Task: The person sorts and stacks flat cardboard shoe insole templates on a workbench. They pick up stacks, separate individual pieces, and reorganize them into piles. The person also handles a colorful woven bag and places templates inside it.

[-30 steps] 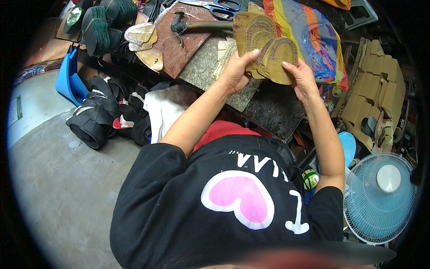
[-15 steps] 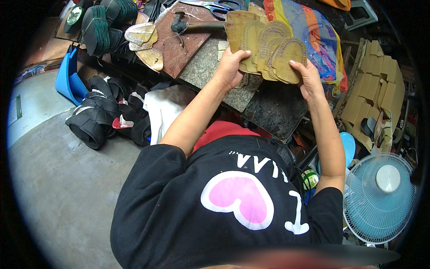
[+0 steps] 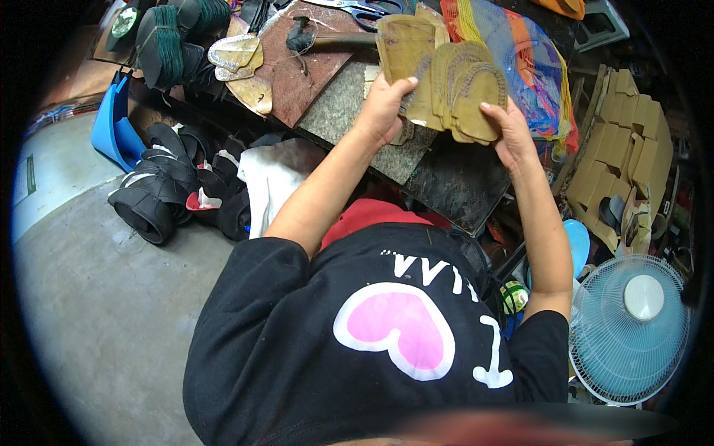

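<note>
My left hand [image 3: 387,110] and my right hand [image 3: 509,131] hold a fanned bunch of flat tan pieces [image 3: 470,97] between them. Each piece has a rounded end with a row of small notches or stitch marks along its edge, like a shoe part. The left thumb presses on the larger pieces at the left of the bunch. On the other side, my right thumb lies over the front piece, its fingers behind and mostly hidden. A hammer [image 3: 335,42] lies on a reddish board [image 3: 297,89] just beyond my left hand.
Blue-handled scissors [image 3: 364,10] lie at the back. Similar tan pieces [image 3: 249,93] rest on the reddish board's left. A colourful mesh bag [image 3: 532,74] sits beyond my right hand. Black shoe parts [image 3: 152,197] are piled on the floor at left. A fan [image 3: 632,327] stands at right.
The bunch has shifted within my hands: pieces on the right are gathered more closely, and more of a larger piece shows at the left. Both hands stay in nearly the same place.
</note>
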Demonstrator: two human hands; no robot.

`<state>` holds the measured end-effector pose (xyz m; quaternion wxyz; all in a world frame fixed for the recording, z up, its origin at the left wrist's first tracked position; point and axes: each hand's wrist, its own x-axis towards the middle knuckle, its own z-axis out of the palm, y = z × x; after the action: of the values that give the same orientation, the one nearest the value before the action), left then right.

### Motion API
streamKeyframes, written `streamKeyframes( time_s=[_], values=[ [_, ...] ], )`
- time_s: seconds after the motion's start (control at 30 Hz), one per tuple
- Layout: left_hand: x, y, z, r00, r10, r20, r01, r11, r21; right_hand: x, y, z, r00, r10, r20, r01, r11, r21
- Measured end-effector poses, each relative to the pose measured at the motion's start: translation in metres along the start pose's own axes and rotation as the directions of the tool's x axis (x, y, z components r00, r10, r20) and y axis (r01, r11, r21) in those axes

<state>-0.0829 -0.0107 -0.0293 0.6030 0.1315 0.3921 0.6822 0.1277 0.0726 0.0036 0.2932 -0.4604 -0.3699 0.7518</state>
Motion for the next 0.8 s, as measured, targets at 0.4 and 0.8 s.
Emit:
streamKeyframes(
  time_s=[0.4,0.8],
  values=[
    [-0.003,-0.001,0.000,0.999,-0.043,0.008,0.042,0.994,0.103,0.000,-0.003,-0.003,0.999,0.033,0.018,-0.033,0.999,0.007],
    [-0.008,-0.007,0.003,0.995,-0.102,0.013,0.101,0.994,0.038,0.001,0.008,0.009,0.997,-0.072,-0.012,0.071,0.997,-0.035]
  ],
)
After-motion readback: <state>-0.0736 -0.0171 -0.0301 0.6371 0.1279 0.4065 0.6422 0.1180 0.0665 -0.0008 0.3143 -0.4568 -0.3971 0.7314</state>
